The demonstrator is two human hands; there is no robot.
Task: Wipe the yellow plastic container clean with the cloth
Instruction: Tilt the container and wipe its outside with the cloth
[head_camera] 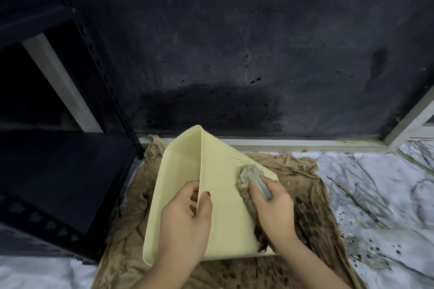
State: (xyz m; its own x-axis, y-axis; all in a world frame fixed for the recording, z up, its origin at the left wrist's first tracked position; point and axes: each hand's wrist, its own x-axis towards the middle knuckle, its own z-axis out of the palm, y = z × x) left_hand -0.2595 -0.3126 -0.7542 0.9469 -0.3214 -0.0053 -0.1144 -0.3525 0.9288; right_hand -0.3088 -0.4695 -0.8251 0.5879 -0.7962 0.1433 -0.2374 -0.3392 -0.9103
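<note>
Down at six o'clock in my head view, the yellow plastic container (218, 206) stands tipped on its side on a stained brown cloth sheet (312, 223) spread over the marble-patterned floor (375, 195), one flat wall facing me and its open inside turned toward nine o'clock. My left hand (185, 223) grips the near edge of that wall, thumb on the outer face and fingers curled round inside the rim. My right hand (272, 209), at about five o'clock, is closed round a bunched grey-beige cloth (251, 178) and presses the wad against the outer face near the container's far right corner, where a patch of small dots or holes shows on the plastic; I cannot tell which they are. Part of the cloth trails down under my palm. Dark spatter marks the sheet and the floor toward four o'clock. A black metal shelving rack (58, 171) stands at nine o'clock, and a dark, stained wall (234, 54) fills twelve o'clock.
</note>
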